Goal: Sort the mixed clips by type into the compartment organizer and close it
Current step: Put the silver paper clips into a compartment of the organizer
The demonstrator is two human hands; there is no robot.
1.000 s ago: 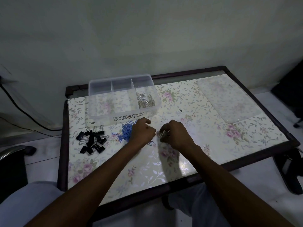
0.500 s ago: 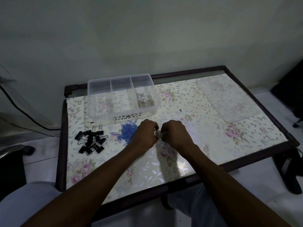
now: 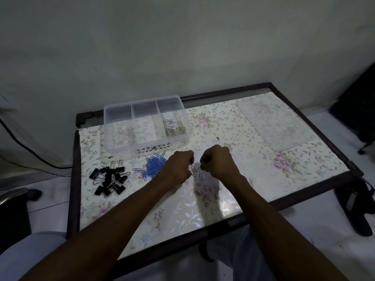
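1. The clear organizer [image 3: 113,126] stands open at the back of the counter [image 3: 253,179], whose top bears a floral cover; it serves as the landmark here.
2. It has three compartments side by side. The right one holds a heap of silver paper clips [image 3: 174,126]; the middle and left ones show only the cover through the clear floor.
3. Just in front of the organizer, near its middle, lies a pile of blue paper clips [image 3: 152,167].
4. In front of its left end, further toward the person, lies a scatter of black binder clips [image 3: 109,181].
5. In front of its right end the two hands meet, close together but not touching.
6. The left hand [image 3: 178,169] is curled, fingers closed on a small tangle of silver clips [image 3: 195,171].
7. The right hand [image 3: 219,161] is curled too, fingertips pinching the same tangle from the other side; a few clips dangle between the hands just above the counter.
8. Well to the right of the organizer lies its clear lid [image 3: 276,122], flat on the counter.
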